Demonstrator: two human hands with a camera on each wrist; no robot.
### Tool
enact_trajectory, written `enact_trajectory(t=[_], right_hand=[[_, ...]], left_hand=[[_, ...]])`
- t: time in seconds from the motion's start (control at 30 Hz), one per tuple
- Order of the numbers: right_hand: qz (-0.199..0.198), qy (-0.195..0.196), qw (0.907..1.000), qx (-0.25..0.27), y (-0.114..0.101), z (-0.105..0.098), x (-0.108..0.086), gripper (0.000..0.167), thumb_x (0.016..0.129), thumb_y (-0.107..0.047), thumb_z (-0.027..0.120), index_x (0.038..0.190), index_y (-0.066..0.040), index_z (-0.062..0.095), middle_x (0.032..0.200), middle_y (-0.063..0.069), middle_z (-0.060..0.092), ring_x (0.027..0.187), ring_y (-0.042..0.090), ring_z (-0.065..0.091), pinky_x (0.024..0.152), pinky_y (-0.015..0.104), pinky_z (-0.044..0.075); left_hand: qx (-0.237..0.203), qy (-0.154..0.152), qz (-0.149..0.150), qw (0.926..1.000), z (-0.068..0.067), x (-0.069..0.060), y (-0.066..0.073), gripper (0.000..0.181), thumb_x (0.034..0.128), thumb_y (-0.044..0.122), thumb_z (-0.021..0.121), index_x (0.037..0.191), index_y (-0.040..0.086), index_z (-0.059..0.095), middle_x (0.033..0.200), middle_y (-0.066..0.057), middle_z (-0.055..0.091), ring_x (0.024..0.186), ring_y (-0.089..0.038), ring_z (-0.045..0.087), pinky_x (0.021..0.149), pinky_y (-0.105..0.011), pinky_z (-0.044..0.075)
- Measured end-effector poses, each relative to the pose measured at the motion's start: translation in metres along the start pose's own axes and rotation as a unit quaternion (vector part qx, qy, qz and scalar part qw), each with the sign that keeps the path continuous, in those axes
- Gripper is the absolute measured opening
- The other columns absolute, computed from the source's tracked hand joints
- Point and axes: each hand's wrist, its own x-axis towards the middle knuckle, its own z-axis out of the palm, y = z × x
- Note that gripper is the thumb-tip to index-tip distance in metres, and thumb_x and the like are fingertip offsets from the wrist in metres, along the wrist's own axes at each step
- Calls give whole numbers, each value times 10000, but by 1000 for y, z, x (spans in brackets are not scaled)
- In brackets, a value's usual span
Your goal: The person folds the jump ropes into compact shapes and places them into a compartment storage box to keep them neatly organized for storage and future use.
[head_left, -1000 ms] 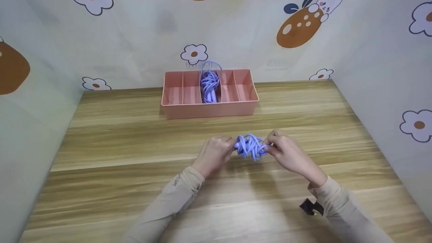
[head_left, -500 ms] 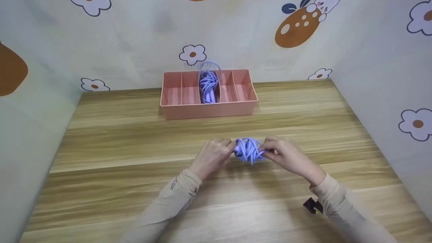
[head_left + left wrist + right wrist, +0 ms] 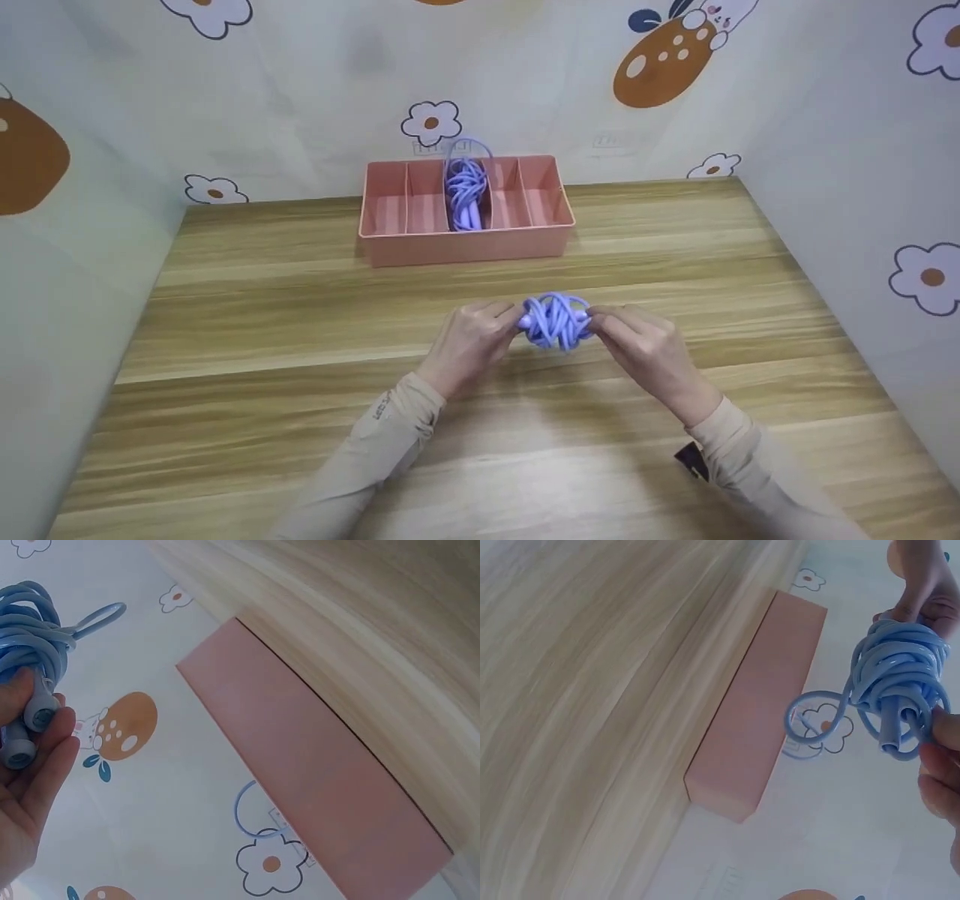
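A bundled periwinkle jump rope [image 3: 556, 322] is held above the table between both hands, its cord wound round its handles. My left hand [image 3: 472, 337] grips the bundle's left end; in the left wrist view two handle ends [image 3: 40, 714] poke out between the thumb and fingers. At the right end, my right hand [image 3: 645, 346] pinches the cord, close to the other ends of the handles [image 3: 889, 727] in the right wrist view. A loose loop [image 3: 799, 718] sticks out from the side. A second wound rope [image 3: 466, 187] lies in the box's middle compartment.
A pink divided box [image 3: 469, 249] stands at the back of the wooden table [image 3: 262, 315], against a patterned wall. A loop of the second rope rises above its rim. A small black object [image 3: 691, 459] lies partly hidden by the right sleeve.
The jump rope dips slightly toward me, then rises again. My right hand has shifted its fingers at the bundle's right end, and the back of the hand has turned more upward.
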Motion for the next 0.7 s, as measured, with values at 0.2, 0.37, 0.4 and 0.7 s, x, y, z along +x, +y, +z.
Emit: enact_trajectory(t=[0.2, 0.37, 0.4, 0.7], right_hand=[[255, -143, 9996, 64, 1, 0, -1, 198, 889, -116, 543, 784, 6, 657, 792, 113, 674, 641, 229, 630, 585, 288, 544], [366, -375, 9986, -30, 3, 1, -1, 58, 789, -12, 630, 812, 25, 667, 831, 130, 669, 697, 254, 633, 629, 312, 545], [384, -476, 9981, -85, 3, 1, 0, 56, 773, 9, 640, 818, 27, 668, 848, 131, 665, 716, 255, 631, 646, 314, 544], [1026, -1297, 9838, -695, -5, 4, 9, 84, 727, -6, 675, 810, 4, 681, 897, 114, 611, 731, 239, 607, 612, 334, 534]], left_hand=[[29, 229, 104, 9997, 4, 0, -1, 151, 781, 105, 675, 901, 13, 669, 784, -82, 675, 656, -173, 632, 603, -238, 540], [41, 263, 119, 9996, 8, -1, -1, 162, 775, 91, 678, 917, 13, 667, 777, -73, 672, 651, -170, 624, 599, -237, 536], [38, 258, 111, 9996, 8, -1, -1, 168, 773, 89, 680, 922, 13, 667, 781, -73, 672, 656, -171, 625, 603, -238, 536], [234, 158, -183, 9994, 9, 3, -1, 141, 763, 74, 679, 887, 13, 650, 749, -55, 656, 591, -159, 584, 541, -239, 509]])
